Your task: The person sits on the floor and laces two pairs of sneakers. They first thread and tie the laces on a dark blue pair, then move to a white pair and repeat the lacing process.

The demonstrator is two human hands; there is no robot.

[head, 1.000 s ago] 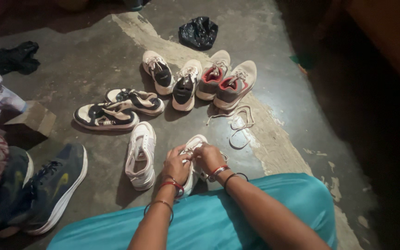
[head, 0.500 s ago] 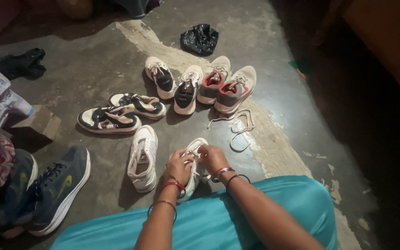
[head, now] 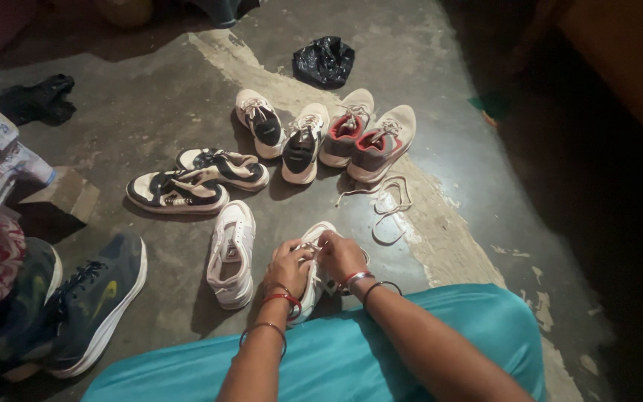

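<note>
White sneaker (head: 314, 257) on floor just ahead of teal-clad lap (head: 351, 350), toe pointing far, mostly hidden under both hands. Left hand (head: 289, 266) on near-left side of shoe, fingers curled down over upper, tips bunched at lace area; right hand (head: 340, 255) on right side, fingers bent, thumb & forefinger pressed together up at far end of laces, apparently pinching lace – strand itself too small to confirm. Fingertips of both hands meet over shoe's tongue, touching or nearly so. Red & thin metal bangles on both wrists. Matching white sneaker (head: 231, 253) just left, parallel, apart from hands. Loose white lace (head: 385, 208) lying in loops on floor far-right of hands. Farther out: black & white pair (head: 195, 179) to far left, one overlapping other; row of four shoes beyond, two w/ dark insides (head: 280, 134), two grey w/ red lining (head: 370, 134). Black plastic bag (head: 324, 61) at far edge. Navy sneaker w/ yellow mark (head: 94, 301) near left. Dark cloth (head: 35, 100) far left. Rough concrete floor (head: 143, 112), pale patch running diag.
</note>
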